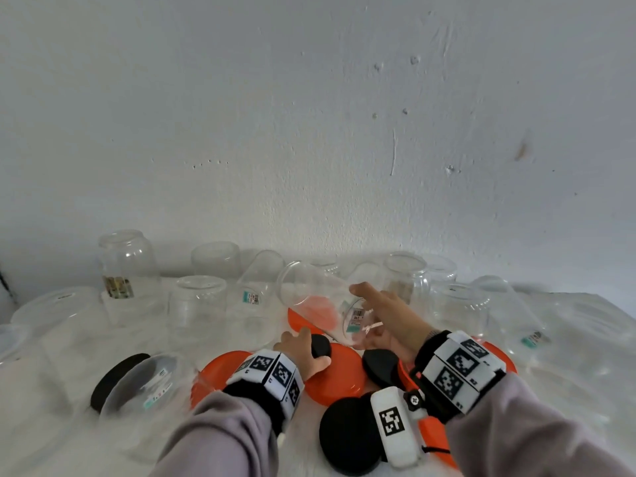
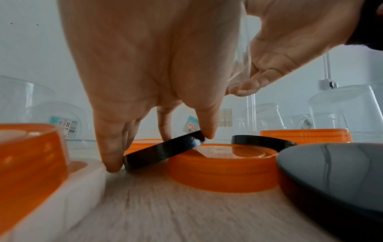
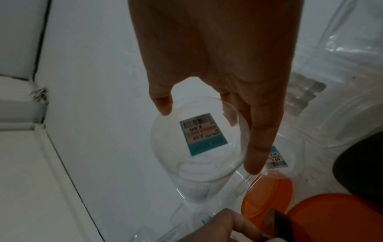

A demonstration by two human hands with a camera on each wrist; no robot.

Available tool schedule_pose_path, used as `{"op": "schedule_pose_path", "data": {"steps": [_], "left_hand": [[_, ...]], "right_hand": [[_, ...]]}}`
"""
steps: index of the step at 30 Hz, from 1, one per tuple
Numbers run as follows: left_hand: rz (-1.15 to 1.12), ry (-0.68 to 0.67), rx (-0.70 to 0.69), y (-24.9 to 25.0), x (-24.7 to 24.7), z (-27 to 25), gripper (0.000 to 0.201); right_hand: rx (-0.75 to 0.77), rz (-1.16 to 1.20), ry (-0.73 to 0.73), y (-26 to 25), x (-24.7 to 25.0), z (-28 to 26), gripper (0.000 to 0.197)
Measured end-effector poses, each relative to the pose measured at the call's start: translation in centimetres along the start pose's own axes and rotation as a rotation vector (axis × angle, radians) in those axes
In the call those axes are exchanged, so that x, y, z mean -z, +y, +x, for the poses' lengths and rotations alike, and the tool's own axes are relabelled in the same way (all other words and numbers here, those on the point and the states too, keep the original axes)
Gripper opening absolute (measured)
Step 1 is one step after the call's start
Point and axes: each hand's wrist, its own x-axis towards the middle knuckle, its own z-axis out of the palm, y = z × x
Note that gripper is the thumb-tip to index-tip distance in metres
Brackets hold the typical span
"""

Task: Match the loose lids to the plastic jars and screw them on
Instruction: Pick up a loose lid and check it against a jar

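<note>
My right hand (image 1: 370, 316) holds a clear plastic jar (image 1: 315, 296) tilted off the table, its base toward the palm and its open mouth facing away to the left. In the right wrist view the thumb and index finger of my right hand (image 3: 209, 139) span the jar (image 3: 176, 163), whose price label shows through the base. My left hand (image 1: 303, 344) pinches a small black lid (image 1: 320, 346) just below the jar. In the left wrist view the black lid (image 2: 163, 152) is tipped up against an orange lid (image 2: 221, 168), held by my left hand (image 2: 159, 148).
Several clear jars (image 1: 198, 304) stand upside down along the wall. Large orange lids (image 1: 335, 373) and black lids (image 1: 347, 435) lie around my hands. A jar lying on its side (image 1: 144, 383) with a black lid behind it is at the near left.
</note>
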Motion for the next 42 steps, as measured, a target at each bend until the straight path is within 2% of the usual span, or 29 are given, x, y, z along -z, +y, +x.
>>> {"op": "schedule_pose_path", "data": {"steps": [3,6,8,13,16,19,24,29,37,40,42], "left_hand": [[-0.008,-0.014,0.028,-0.2,0.1,0.0,0.065],[-0.114,-0.025,0.028,-0.8,0.4,0.2,0.07],[-0.215,-0.023,0.03,-1.3,0.8,0.2,0.073],[-0.385,-0.009,0.076,-2.0,1.7,-0.3,0.078],[-0.504,0.03,0.092,-2.5,2.2,-0.8,0.079],[-0.599,0.104,0.115,-2.8,2.7,-1.2,0.075],[-0.814,0.19,0.122,-3.1,3.4,-2.4,0.074],[-0.93,0.25,0.098,-3.2,4.4,-3.8,0.075],[-0.96,0.367,0.013,-2.7,6.3,-6.9,0.073],[-0.95,0.388,-0.023,-2.7,6.7,-7.8,0.068],[-0.933,0.407,-0.044,-2.8,6.9,-8.2,0.066]], "right_hand": [[-0.052,0.099,-0.076,0.1,0.6,-0.9,0.038],[-0.113,0.167,-0.171,0.4,1.3,-1.8,0.068],[-0.125,0.168,-0.25,0.6,1.7,-2.4,0.074],[-0.112,0.171,-0.333,1.7,2.4,-3.5,0.068],[-0.076,0.192,-0.384,2.4,2.4,-4.3,0.053],[-0.045,0.186,-0.372,2.6,2.4,-5.0,0.049],[-0.019,0.182,-0.318,3.1,2.3,-5.8,0.061],[-0.038,0.195,-0.331,4.1,1.9,-5.9,0.047],[-0.086,0.001,-0.427,5.4,-1.2,-6.2,0.083],[-0.033,-0.116,-0.476,6.1,-2.6,-5.9,0.091],[0.026,-0.235,-0.468,6.6,-3.3,-5.7,0.104]]}}
